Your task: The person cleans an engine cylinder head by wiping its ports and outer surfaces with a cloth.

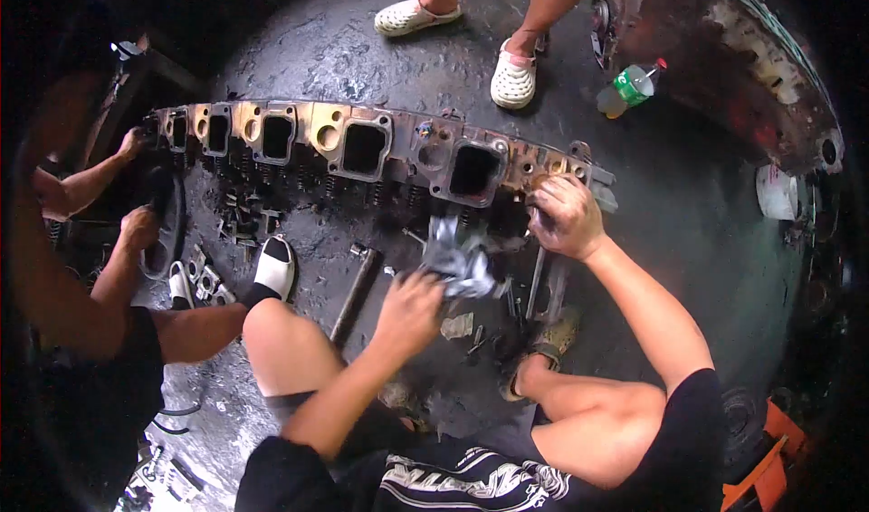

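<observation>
My left hand [412, 311] is closed on a crumpled grey-and-white rag [460, 263], which is blurred by motion in front of the engine part. A long, greasy cylinder head [412, 161] with square ports and valve springs lies across the floor before me. At its right end my right hand [566, 215] has its fingers curled against the metal; whatever they grip is hidden. A long metal bar [355, 296] with a socket-like end lies on the floor left of my left hand. Below the rag is a small pale scrap [457, 325].
A co-worker's hands [138, 229] are at the cylinder head's far left end. Another person stands behind it in white clogs [513, 76]. A green-labelled bottle [626, 91] is near a large rusty engine part [697, 68]. Loose metal parts [244, 218] lie on the floor.
</observation>
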`<action>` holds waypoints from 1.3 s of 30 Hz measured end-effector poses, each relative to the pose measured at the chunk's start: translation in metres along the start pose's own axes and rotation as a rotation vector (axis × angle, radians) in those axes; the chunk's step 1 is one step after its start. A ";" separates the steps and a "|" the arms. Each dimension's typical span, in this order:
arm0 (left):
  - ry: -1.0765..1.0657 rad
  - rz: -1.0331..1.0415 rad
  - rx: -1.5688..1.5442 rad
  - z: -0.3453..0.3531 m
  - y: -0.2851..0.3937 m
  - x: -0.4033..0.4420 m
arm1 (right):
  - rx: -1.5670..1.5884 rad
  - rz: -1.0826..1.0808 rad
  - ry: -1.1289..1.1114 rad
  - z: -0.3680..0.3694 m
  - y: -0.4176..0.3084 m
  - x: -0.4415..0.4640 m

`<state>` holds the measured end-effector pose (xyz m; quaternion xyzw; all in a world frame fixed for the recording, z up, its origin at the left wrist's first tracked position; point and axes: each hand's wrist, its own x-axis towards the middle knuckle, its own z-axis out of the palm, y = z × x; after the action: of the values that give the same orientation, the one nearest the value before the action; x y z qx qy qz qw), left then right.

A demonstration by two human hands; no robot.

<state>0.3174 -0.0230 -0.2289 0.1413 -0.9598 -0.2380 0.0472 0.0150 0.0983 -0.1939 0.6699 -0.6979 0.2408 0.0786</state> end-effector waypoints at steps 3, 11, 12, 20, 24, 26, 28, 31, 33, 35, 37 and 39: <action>0.053 -0.477 -0.268 -0.001 -0.009 -0.032 | 0.003 -0.015 -0.034 0.001 0.001 0.002; 0.550 -0.936 -1.130 0.032 -0.016 0.006 | 0.064 -0.020 -0.074 0.001 0.003 0.012; 0.579 -0.901 -1.045 0.035 -0.020 0.014 | 0.079 -0.013 -0.089 0.002 0.004 0.010; 0.639 -0.119 -0.397 0.002 0.025 0.131 | 0.056 0.005 -0.097 0.001 0.000 0.011; 0.419 -0.148 -0.202 0.015 0.049 0.144 | 0.029 0.019 -0.089 0.002 0.000 0.009; 0.375 -0.173 -0.221 0.012 0.044 0.159 | -0.017 0.049 -0.097 0.002 -0.005 0.014; 0.316 -0.082 -0.195 0.008 0.027 0.170 | 0.008 0.057 -0.088 0.001 -0.004 0.011; 0.055 -0.221 -0.289 -0.006 0.022 0.182 | 0.055 0.052 -0.041 0.004 0.003 0.003; 0.111 -0.254 -0.238 0.004 0.018 0.189 | 0.052 0.035 -0.042 0.003 0.004 0.004; 0.385 -0.181 -0.255 0.016 0.016 0.177 | 0.053 0.038 -0.044 0.004 0.005 -0.002; 0.521 -0.303 -0.252 0.003 0.035 0.166 | 0.048 0.021 -0.026 0.002 0.006 -0.003; 0.444 -0.336 -0.255 0.001 0.042 0.152 | 0.051 0.008 -0.020 0.003 0.007 -0.005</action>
<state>0.1618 -0.0318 -0.2064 0.3396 -0.8517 -0.3241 0.2330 0.0090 0.1016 -0.2002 0.6712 -0.6950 0.2522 0.0535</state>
